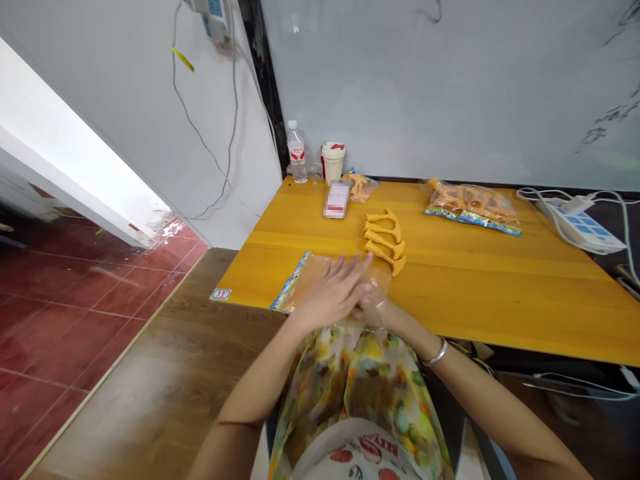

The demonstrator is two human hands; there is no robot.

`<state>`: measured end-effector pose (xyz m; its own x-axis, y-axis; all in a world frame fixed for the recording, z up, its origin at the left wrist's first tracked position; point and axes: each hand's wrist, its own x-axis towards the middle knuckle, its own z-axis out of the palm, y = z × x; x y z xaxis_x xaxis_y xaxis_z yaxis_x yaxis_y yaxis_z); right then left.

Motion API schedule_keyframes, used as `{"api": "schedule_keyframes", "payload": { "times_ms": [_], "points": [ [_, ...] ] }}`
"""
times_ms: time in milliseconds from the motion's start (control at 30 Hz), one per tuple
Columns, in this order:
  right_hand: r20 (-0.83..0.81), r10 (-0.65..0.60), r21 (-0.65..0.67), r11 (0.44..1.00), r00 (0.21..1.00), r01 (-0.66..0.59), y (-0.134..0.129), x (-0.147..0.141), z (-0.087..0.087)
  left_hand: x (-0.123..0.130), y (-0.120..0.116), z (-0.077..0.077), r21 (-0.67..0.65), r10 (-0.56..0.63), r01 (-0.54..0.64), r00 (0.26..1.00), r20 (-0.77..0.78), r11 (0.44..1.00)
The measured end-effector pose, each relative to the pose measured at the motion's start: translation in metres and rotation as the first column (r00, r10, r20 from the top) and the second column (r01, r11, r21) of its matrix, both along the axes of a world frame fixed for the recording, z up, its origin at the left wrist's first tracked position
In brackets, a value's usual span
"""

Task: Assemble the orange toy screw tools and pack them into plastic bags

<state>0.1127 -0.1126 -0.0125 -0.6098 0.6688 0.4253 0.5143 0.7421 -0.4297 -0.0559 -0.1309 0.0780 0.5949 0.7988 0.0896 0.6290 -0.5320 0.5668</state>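
Head view: clear plastic zip bag [320,273] lies flat at the near edge of the yellow wooden table [500,293], just right of a small "33" sticker [221,294]. Long axis runs roughly left-right across the table; the multicoloured strip [290,281] forms the left end, slanting away from the person. Left hand [330,292] rests open on the bag, fingers spread and pointing right, not clenched. Right hand [371,308], bangle [436,353] on the wrist, sits at the bag's near edge, partly behind the left hand; cannot tell whether it grasps the plastic. Four forked orange plastic pieces [385,241] lie in an overlapping column just beyond the bag. Farther off: filled zip bag of orange pieces [470,205], blurred card [336,199], water bottle [297,153], paper cup [333,162].
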Motion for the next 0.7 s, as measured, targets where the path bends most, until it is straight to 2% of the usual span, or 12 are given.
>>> {"api": "schedule_keyframes", "payload": {
  "times_ms": [67, 133, 233, 333, 433, 500, 600, 700],
  "points": [
    [0.027, 0.028, 0.052, 0.998, 0.999, -0.029, -0.001, 0.001, 0.005, -0.012, 0.029, 0.0, 0.037, 0.032, -0.029, 0.997, -0.064, 0.999],
    [0.046, 0.052, 0.074, 0.996, 0.998, -0.055, -0.003, 0.001, 0.01, -0.019, 0.063, -0.006, 0.049, 0.007, -0.002, 0.994, -0.109, 0.999],
    [0.05, 0.07, 0.07, 0.995, 0.996, -0.073, -0.005, 0.0, 0.015, -0.018, 0.11, -0.023, -0.048, -0.126, 0.12, 0.979, -0.157, 0.992],
    [0.059, 0.064, 0.055, 0.996, 0.996, -0.067, -0.005, 0.003, 0.015, -0.013, 0.143, -0.038, -0.202, -0.266, 0.254, 0.963, -0.035, 0.946],
    [0.056, 0.055, 0.038, 0.998, 0.997, -0.057, -0.003, 0.01, 0.014, -0.011, 0.161, -0.046, -0.431, -0.338, 0.363, 0.931, 0.137, 0.826],
    [0.036, 0.047, 0.037, 0.998, 0.998, -0.049, 0.001, 0.015, 0.014, -0.011, 0.169, -0.048, -0.511, -0.323, 0.386, 0.922, 0.211, 0.768],
    [0.036, 0.049, 0.045, 0.998, 0.998, -0.05, 0.006, 0.017, 0.018, -0.011, 0.175, -0.049, -0.559, -0.274, 0.398, 0.915, 0.295, 0.727],
    [0.061, 0.09, 0.063, 0.994, 0.994, -0.094, 0.011, 0.011, 0.023, -0.011, 0.177, -0.049, -0.577, -0.235, 0.405, 0.907, 0.349, 0.709]
  ]
}}
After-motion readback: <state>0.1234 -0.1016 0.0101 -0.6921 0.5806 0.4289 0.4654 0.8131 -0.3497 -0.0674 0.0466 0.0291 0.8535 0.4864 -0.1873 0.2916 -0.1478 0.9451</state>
